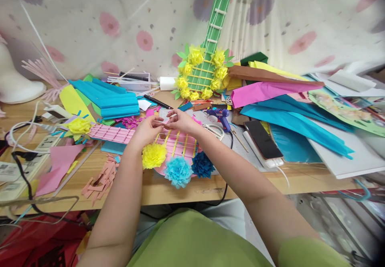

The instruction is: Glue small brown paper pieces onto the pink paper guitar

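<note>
Beyond the right hand [184,123], glue gun [221,118] blocking three o'clock, green guitar [205,71] one, light-blue flower [178,172] six, bare tabletop [168,193] past it.

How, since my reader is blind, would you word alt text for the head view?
A person's left hand and right hand are close together over a pink craft guitar with yellow and blue flowers on a wooden table. Behind it is a green guitar; a purple glue gun and a phone are at right.

black-screened rectangular smartphone [263,139] at right; pale curtain with pink, purple flowers [177,10] behind; red plastic bag [30,239] lower left.
</note>
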Available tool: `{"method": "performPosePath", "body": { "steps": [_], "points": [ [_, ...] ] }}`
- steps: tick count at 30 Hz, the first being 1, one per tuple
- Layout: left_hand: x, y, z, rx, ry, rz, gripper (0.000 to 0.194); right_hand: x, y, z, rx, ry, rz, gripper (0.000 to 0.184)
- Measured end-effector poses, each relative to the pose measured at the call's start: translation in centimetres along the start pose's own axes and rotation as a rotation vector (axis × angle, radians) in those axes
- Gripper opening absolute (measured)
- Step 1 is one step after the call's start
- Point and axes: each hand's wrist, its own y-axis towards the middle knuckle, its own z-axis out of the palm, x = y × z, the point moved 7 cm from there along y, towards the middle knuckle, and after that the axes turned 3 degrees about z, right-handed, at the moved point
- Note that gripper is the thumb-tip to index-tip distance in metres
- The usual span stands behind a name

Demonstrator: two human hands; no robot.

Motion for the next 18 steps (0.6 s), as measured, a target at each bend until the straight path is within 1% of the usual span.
{"method": "performPosePath", "body": {
  "steps": [2,4,7,10,14,18],
  "points": [
    [0.1,-0.03,0.01,0.001,-0.002,-0.022,0.037,0.16,0.02,-0.19,-0.025,-0.065,-0.056,0.034],
    [0.2,-0.07,-0.29,-0.036,-0.011,-0.045,0.038,0.37,-0.05,-0.24,-0.045,-0.146,-0.119,0.032],
    [0.33,-0.16,-0.51,-0.065,-0.066,-0.1,0.04,0.7,-0.28,0.05,-0.035,-0.214,-0.175,0.03],
    [0.33,-0.14,-0.47,-0.057,-0.133,-0.118,0.043,0.87,-0.38,0.24,-0.014,-0.192,-0.182,0.031],
    [0.42,0.0,-0.36,-0.029,-0.236,-0.099,0.048,0.72,-0.11,-0.04,-0.02,-0.138,-0.171,0.032],
    [0.22,-0.11,-0.23,-0.012,-0.245,-0.089,0.049,0.44,0.09,-0.23,-0.029,-0.113,-0.155,0.033]
  ]
}}
